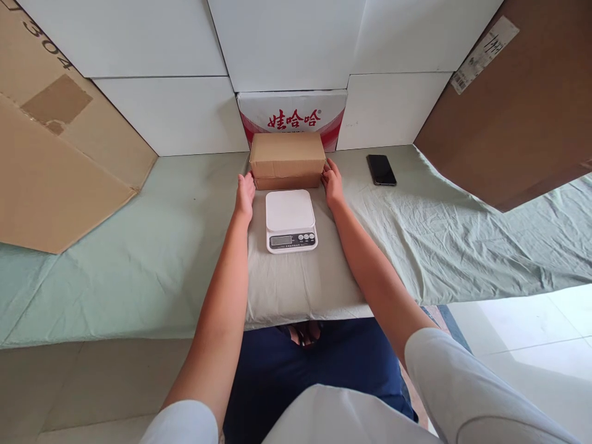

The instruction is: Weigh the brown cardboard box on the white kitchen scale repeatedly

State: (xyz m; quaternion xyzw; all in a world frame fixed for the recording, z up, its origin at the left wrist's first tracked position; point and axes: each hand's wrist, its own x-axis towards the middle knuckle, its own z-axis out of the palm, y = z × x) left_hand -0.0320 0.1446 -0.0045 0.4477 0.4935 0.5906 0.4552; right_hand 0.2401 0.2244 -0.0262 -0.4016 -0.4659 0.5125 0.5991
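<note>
Over on the far left, a big flattened cardboard sheet [60, 160] leans against the white wall panels [166, 111], its lower corner resting on the pale green cloth [139, 259] that covers the table. Moving in, the person's left hand [245, 194] is stretched out along the left end of the small brown cardboard box [287, 160], fingers held together and flat, fingertips touching the box's lower left corner. It presses against the side rather than curling around anything.

The box itself sits on the cloth at the far middle of the table, closed, long side facing us, right in front of a red and white printed carton [292, 114] set into the wall. Just near of the box, between the two forearms, there's a white kitchen scale [291, 220], platform bare, display and buttons facing the person, resting on a lighter strip of cloth.

Now the right hand [332, 183]: it mirrors the other, fingers together and slightly bent, laid against the right end of the box. Both hands bracket the box, one on each end.

Further right, a black smartphone [382, 169] lies flat on the cloth, well apart from the hand. Far right, a large brown cardboard panel [518, 111] with a shipping label tilts over the table edge.
</note>
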